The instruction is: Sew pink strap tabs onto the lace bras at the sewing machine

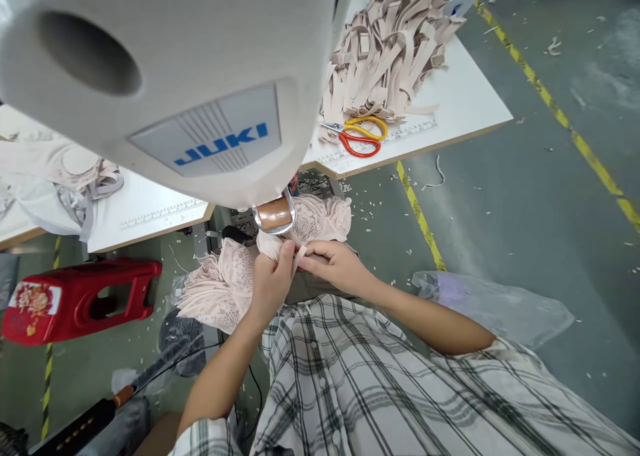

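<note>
Just in front of the sewing machine head (225, 123), my left hand (273, 279) is closed with thumb and fingers on a pale pink lace bra (269, 244). Lace cups of the same colour (323, 217) lie behind my hands, under the machine's tip. My right hand (337, 266) pinches a narrow pale strap (300, 253) close to the left fingertips. Its far end is hidden by my fingers. To the left of my left hand, a stack of lace cups (220, 286) hangs at lap height.
A heap of beige straps (387, 49) lies on the white table (475, 96) at the right, beside scissors (363, 136) with yellow and red handles. More pale garments (65, 169) rest at left. A red stool (85, 299) and a plastic bag (500, 309) are on the floor.
</note>
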The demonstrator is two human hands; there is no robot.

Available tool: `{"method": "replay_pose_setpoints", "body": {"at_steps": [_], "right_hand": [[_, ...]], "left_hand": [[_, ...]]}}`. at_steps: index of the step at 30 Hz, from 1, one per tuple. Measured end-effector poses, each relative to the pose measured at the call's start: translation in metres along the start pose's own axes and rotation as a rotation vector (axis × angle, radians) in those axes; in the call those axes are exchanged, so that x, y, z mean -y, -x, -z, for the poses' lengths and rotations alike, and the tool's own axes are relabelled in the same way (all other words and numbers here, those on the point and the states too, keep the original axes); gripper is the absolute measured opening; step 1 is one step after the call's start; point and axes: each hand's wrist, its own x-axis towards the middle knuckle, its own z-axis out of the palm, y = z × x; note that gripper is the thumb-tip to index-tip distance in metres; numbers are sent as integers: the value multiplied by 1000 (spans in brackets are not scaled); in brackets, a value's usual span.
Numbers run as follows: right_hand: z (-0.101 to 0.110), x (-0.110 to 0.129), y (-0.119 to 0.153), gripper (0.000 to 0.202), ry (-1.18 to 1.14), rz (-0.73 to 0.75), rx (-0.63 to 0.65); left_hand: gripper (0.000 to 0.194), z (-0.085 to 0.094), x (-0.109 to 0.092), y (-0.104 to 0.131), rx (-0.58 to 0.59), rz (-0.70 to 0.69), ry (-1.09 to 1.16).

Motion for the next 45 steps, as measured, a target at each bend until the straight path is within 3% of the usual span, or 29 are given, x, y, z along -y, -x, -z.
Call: {"method": "replay_pose_setpoints", "body": {"at_steps": [3,6,12,16,19,22,28,34,40,45], "right_hand": [[-3,0,-6,23,-211,-73,-52],[0,1,-8,22,-313,-89,-60],[6,16,-9,21,-62,-39,-103],[7,18,-7,14,173,130,-204],[6,12,-4,11,457,374,-352],[3,6,-4,15,624,506,-335],[2,5,-6,15,639,497,-326],[4,4,-3,17,583,442,-285],[10,4,-6,16,561,412,-220],[21,16,-8,13,679,491,-90]], "left_hand": [[24,7,3,2,75,-18,104],[28,11,7,6,154,60,274],[35,-8,12,16,58,57,483],[34,-15,11,16,-31,37,533],[33,-12,8,15,-82,49,495],[34,-9,4,16,-108,54,406],[34,-9,0,21,-183,-18,164],[30,-9,2,22,-219,-53,66],[28,-6,2,22,-176,-106,-2],[24,4,5,22,-88,-230,-176]]}}
